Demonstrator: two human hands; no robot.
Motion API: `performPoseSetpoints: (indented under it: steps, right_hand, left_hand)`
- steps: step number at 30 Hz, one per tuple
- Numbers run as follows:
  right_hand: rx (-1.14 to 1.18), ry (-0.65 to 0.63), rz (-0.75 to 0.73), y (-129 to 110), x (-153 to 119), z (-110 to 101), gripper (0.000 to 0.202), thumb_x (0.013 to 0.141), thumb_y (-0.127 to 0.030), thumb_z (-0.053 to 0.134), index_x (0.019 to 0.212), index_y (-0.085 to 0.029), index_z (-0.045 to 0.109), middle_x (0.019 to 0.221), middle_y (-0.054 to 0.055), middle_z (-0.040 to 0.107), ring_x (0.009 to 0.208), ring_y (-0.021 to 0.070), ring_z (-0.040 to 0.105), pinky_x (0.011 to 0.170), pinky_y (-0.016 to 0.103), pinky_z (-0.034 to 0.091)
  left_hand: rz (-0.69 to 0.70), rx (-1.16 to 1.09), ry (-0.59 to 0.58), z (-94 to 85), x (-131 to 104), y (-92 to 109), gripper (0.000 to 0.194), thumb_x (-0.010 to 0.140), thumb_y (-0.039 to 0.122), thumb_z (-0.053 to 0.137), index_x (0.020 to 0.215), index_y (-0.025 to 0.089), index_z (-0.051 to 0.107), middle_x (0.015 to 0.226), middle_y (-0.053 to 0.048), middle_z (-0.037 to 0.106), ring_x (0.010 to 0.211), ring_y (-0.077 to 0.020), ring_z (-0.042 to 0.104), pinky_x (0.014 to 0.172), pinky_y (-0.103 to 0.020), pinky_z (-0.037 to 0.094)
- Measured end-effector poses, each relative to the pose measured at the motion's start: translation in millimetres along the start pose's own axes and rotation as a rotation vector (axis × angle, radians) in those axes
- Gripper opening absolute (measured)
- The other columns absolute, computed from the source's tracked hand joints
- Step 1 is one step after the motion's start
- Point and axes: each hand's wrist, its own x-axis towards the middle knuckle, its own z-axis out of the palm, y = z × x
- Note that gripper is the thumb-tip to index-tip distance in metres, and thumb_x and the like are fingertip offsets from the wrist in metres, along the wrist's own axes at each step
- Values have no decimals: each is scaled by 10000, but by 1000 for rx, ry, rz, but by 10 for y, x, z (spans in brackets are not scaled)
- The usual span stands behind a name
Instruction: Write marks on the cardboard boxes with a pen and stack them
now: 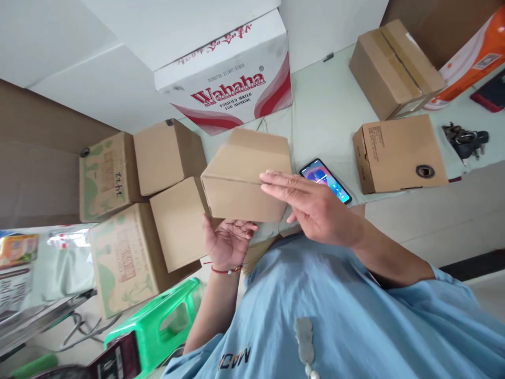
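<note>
A plain brown cardboard box (246,176) is tilted in front of my body, between my two hands. My left hand (231,242) is palm up at the box's lower left edge, its fingers spread and partly under the box. My right hand (305,202) lies with its fingers stretched out against the box's right part. A phone (325,180) with a lit screen lies on the table just beyond my right hand. Whether the box's underside rests on anything is hidden.
A white and red Wahaha carton (236,79) stands at the back. Several brown boxes (168,158) are stacked at left, above a green stool (155,329). Two boxes (402,152) and keys (465,141) are on the table (323,116) at right.
</note>
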Motion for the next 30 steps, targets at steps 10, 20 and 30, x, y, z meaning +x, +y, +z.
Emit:
performPoseSetpoints:
  steps: [10,20,30]
  right_hand:
    - [339,215,369,5,70,-295,452,1073,-355,627,1513,-297,709,1556,5,704,1143,268,834,676,272,743]
    - [551,276,539,271,-31,18,753,992,-667,722,1601,-246,589,1306,83,749,1076,229,763,578,228,664]
    - [615,13,625,259,-368,-61,664,961,-548,783,1556,-294,633,1169,76,681,1052,245,703,662,292,685]
  left_hand:
    - [290,135,-45,445,-45,435,846,937,877,550,1147,125,877,1206,-207,844,410,-111,619,306,-232,387]
    - [463,399,181,679,-146,486,401,894,547,888,1093,204,824,651,34,692,400,-53,498,379,-158,333]
    - [658,694,59,361,-314,386,267,908,369,886,1168,309,886,1094,-63,811,741,-139,702,541,-218,544]
